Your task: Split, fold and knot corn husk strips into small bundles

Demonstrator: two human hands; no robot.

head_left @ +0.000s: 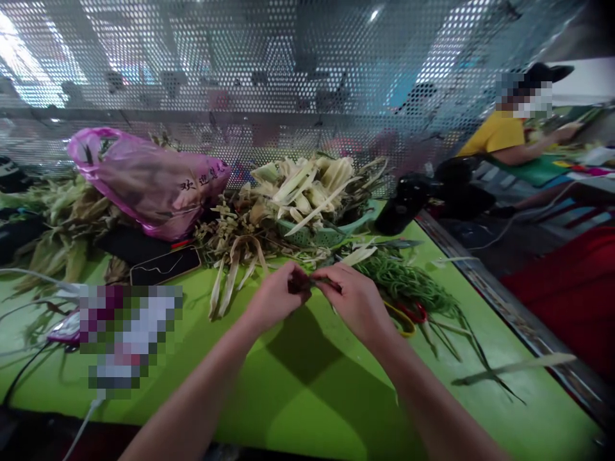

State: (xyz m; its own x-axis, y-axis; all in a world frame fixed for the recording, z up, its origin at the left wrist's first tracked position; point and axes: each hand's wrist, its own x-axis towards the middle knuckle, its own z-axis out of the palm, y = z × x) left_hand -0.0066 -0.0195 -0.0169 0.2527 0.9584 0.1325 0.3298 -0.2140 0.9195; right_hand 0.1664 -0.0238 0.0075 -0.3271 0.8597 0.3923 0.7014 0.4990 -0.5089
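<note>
Two hands: the left hand [278, 293] and the right hand [354, 299] are held close together over the green tabletop [336, 416], backs upward.
Grip: a thin strand [312, 282] is pinched between the fingertips of both hands; its exact form is too small to be made out.
Strand position: it is held at the meeting fingertips, in front of the husk basket.
Husk basket: pale dried corn husks [307, 186] are heaped in a green perforated basket [312, 237], beside which a black bottle [396, 208] is placed.
Right of the hands: a tangle of green strands [413, 282] is seen, with a yellow loop [406, 325] and a red loop [421, 314] partly covered beneath it.
Left of the basket: a pink plastic bag [154, 179], printed with dark characters, is seen behind a smartphone [166, 266].
Background: a person in a yellow shirt [502, 137] is seen at far right, and a perforated metal screen [269, 70] is stretched behind the table.
</note>
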